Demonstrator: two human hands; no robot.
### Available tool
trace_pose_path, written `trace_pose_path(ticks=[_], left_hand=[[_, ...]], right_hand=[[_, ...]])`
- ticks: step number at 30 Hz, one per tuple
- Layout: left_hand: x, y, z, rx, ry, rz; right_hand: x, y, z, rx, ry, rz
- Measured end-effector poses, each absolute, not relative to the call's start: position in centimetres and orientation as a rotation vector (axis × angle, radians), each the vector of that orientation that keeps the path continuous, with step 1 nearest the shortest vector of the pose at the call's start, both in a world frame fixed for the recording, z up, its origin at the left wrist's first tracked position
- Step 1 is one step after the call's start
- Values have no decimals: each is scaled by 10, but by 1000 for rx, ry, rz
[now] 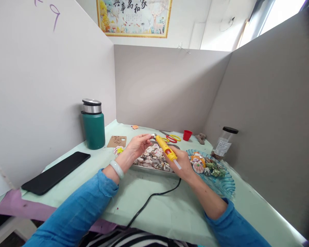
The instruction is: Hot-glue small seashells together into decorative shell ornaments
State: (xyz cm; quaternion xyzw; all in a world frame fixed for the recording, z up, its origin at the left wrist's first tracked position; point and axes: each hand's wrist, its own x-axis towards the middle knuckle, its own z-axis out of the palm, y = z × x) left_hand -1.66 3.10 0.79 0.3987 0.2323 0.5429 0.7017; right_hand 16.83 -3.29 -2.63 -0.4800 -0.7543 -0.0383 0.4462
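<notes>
My right hand (180, 164) grips a yellow hot glue gun (167, 148), its nozzle pointing up and to the left and a pale glue stick jutting from the back. My left hand (138, 145) is pinched around a small whitish piece, perhaps a shell, right at the nozzle tip; its exact kind is too small to tell. Below both hands lies a metal tray (154, 169) filled with small shells (150, 157). A black cord (154, 194) runs from near the gun to the table's front edge.
A blue plate (230, 183) with larger shells stands at right, beside a tilted jar (224, 142). Scissors (173, 138) and a red cup (187, 135) are behind the tray. To the left are a green bottle (93, 128), a black phone (58, 171) and a brown card (115, 141).
</notes>
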Motion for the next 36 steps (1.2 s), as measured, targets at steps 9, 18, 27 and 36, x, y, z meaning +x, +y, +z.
trace_pose_path(ticks=[9, 18, 27, 36], left_hand=[[-17, 34, 5, 912, 499, 1218], [-16, 34, 4, 937, 504, 1236], [-16, 37, 2, 917, 518, 1224], [-15, 36, 2, 894, 515, 1244]], right_hand=[[169, -33, -27, -1194, -1863, -84], [168, -32, -28, -1237, -1861, -96], [168, -32, -29, -1210, -1934, -126], [166, -33, -28, -1312, -1928, -173]])
